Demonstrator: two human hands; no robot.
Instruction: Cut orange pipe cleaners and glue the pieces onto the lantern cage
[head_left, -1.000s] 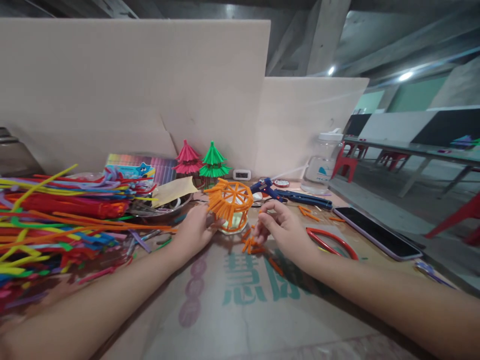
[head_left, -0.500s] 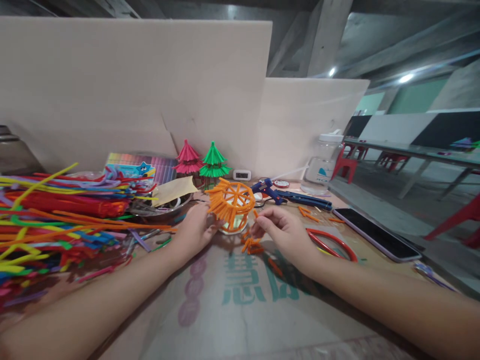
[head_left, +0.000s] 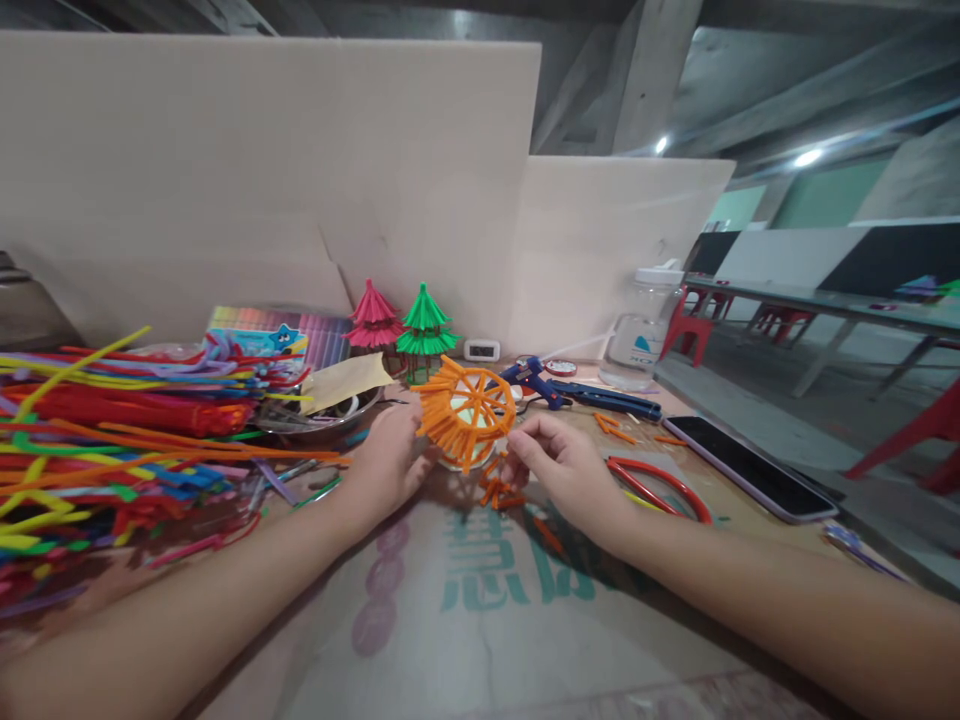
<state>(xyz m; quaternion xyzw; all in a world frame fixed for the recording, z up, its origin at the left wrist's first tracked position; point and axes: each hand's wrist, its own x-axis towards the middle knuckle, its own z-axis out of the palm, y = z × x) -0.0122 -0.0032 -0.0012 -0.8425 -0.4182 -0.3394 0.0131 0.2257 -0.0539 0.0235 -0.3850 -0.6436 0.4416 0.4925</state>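
An orange pipe-cleaner structure (head_left: pixel 469 410), with a spoked ring on top and a fringe of short pieces round its left and front, tilts towards me. My left hand (head_left: pixel 390 455) grips it from the left, the far fingers hidden behind it. At the ring's right edge is my right hand (head_left: pixel 562 470), thumb and fingers pinched together on a short orange pipe-cleaner piece that is mostly hidden. Cut orange pieces (head_left: pixel 501 494) lie on the table just below the structure.
Loose coloured pipe cleaners (head_left: pixel 127 430) heap at the left beside a metal bowl (head_left: pixel 322 425). Pink (head_left: pixel 371 318) and green (head_left: pixel 425 320) trees stand behind. A blue glue gun (head_left: pixel 534 378), red-handled tool (head_left: pixel 667 482), phone (head_left: pixel 746 465) and bottle (head_left: pixel 637 335) are at the right.
The orange structure has tipped forward, so its spoked top faces me more. My right fingertips have come up against its right rim.
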